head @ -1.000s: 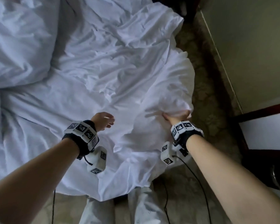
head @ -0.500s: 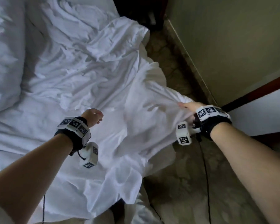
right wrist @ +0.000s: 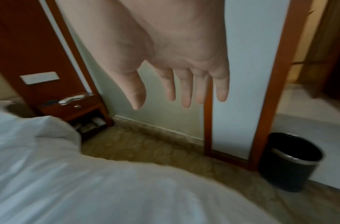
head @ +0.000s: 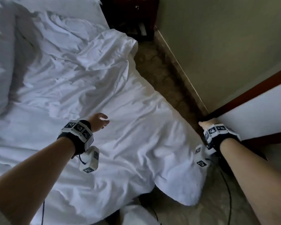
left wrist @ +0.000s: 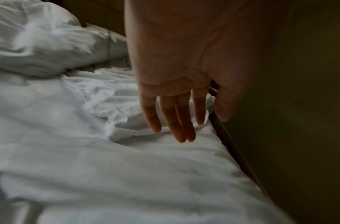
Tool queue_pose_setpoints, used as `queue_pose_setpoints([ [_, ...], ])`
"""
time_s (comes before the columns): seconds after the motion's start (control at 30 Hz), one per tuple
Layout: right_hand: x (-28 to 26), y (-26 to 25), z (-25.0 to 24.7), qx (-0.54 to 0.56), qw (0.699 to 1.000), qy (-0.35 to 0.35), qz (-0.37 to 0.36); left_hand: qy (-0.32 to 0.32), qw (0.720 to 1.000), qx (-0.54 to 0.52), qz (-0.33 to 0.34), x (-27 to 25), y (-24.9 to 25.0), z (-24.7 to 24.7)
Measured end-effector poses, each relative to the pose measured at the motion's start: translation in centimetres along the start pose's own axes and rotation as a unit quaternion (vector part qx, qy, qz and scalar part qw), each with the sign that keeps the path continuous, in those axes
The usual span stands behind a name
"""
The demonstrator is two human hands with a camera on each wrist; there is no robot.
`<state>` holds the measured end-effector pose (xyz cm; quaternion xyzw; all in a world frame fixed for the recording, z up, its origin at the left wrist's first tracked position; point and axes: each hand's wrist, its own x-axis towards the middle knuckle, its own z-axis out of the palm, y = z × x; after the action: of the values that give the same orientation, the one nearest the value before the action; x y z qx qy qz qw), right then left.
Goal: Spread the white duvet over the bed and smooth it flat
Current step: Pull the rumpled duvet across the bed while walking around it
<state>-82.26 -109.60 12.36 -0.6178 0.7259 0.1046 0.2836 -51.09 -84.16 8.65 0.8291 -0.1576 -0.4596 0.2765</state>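
White duvet [head: 123, 127] lies rumpled across bed (corner apparently overhanging the floor).

Bed [head: 15, 130]: crumpled white duvet [head: 123, 127] spread on top.

duvet [head: 136, 127] white; bin [right wrist: 291, 162] black; nightstand [right wrist: 73, 109] reddish-brown; wrist bands [head: 79, 129] black-and-white checked markers

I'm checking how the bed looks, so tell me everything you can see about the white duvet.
The white duvet is soft, cotton-looking cloth, spread over most of the bed but creased, with a bunched ridge toward the far side. Its near corner droops off the mattress toward the floor. Neither the left hand nor the right hand holds it; both show straight, relaxed fingers.
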Motion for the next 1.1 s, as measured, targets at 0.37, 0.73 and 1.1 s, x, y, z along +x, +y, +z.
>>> queue_pose_setpoints([
  [0.37, -12.0, -18.1, 7.3, -0.066, 0.960, -0.066, -0.265, 0.132, 0.988, -0.082, -0.007, -6.6, -6.1, -10.4],
  [0.73, -40.9, -28.1, 18.1, -0.119, 0.874, -0.119, -0.455, 0.327, 0.925, -0.192, -0.025, -25.2, -25.5, -26.3],
  [1.1, -66.3, -29.3, 36.7, -0.122, 0.800, -0.221, -0.545, 0.416, 0.865, -0.247, -0.129, -43.5, -50.5, -36.1],
])
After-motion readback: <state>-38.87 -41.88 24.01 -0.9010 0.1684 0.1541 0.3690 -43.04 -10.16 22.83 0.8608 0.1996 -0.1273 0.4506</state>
